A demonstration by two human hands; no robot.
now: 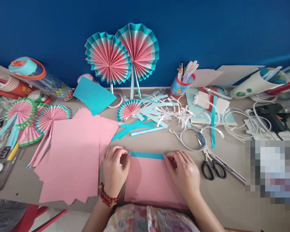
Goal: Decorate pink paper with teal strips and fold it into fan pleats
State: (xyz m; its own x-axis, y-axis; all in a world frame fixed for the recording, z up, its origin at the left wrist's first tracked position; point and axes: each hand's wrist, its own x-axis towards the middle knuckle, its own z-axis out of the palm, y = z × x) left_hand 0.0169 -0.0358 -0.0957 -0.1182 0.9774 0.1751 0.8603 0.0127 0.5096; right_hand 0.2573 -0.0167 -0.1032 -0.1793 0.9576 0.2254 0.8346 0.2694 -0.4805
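Note:
A pink sheet of paper (152, 180) lies flat at the table's front edge, in front of my body. Along its far edge runs a narrow teal paper strip (147, 155). My left hand (116, 169) pinches the strip's left end between thumb and forefinger. At the right end, the thumb and fingers of my right hand (185, 172) are closed on the strip in the same way. Whether the pinch also takes in the pink sheet's edge, I cannot tell. Left of my left hand rests a stack of pink sheets (74, 151).
Pleated paper fans (108, 61) stand against the blue wall. Beyond my hands lie a teal sheet (94, 95), loose teal strips (132, 127) and white paper scraps (159, 109). Black-handled scissors (207, 161) and a tape roll (192, 139) are at right, with a glue gun (268, 116) farther back.

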